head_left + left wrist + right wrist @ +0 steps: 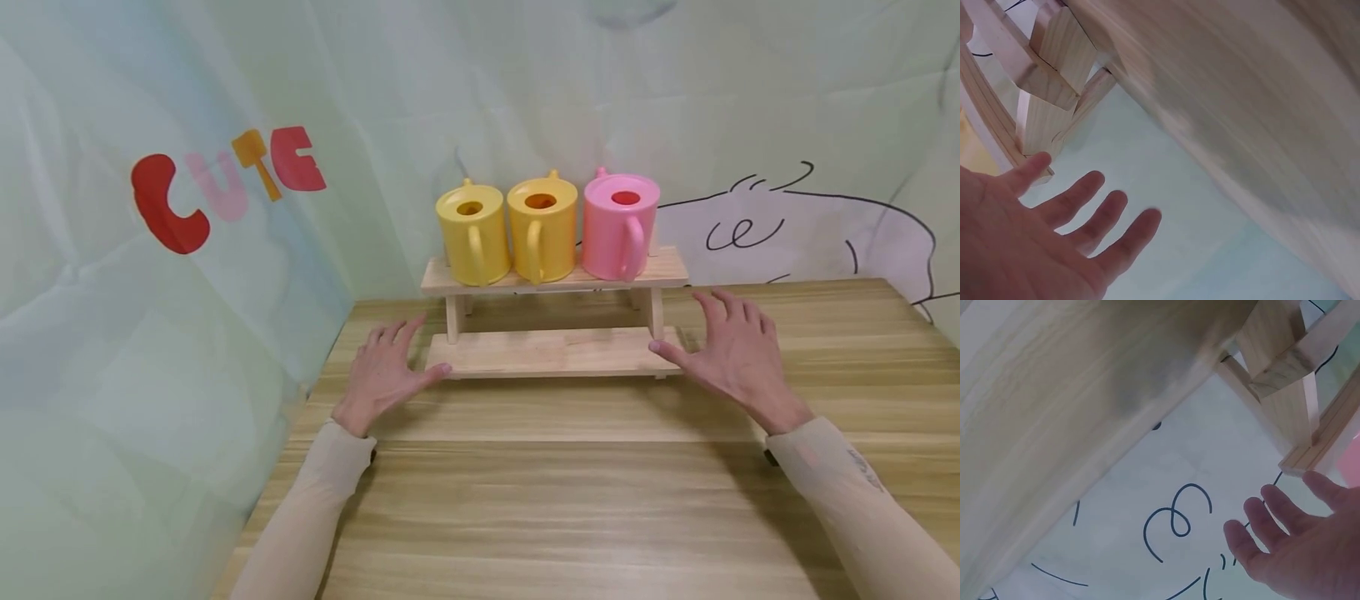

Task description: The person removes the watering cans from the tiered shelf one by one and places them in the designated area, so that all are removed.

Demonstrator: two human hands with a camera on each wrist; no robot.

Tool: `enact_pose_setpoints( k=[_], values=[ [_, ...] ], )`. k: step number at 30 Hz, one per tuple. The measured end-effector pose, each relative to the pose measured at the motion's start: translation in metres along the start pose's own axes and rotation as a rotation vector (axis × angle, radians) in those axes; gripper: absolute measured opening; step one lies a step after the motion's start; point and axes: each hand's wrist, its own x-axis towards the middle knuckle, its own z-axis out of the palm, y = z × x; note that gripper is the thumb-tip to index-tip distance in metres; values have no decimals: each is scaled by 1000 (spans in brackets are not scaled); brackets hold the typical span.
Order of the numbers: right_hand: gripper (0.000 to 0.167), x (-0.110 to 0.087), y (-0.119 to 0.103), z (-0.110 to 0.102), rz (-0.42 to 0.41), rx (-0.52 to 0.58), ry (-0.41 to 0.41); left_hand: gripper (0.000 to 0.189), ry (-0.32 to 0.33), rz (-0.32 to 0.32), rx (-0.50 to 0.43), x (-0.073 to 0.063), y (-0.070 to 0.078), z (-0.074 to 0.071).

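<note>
Head view: two yellow mugs (496, 250) and a pink mug (604, 242) stand upright on the wooden rack's (551, 354) top, arrangement apparently done, any remainder unclear, left hand (384, 367) and right hand (738, 350) flanking; left wrist: fingers (1127, 242) apart, gripping nothing; right wrist: fingers likewise spread, rack end just beside.

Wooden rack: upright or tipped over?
Upright. The head view shows the wooden rack with its upper shelf facing up and three mugs standing on it.
</note>
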Motion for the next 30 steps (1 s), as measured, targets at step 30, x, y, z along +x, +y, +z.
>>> enact_pose_setpoints(
  k=[30],
  values=[
    [59,7,-65,-37,131,557,115,67,-157,-595,-1197,5,22,8]
  ],
)
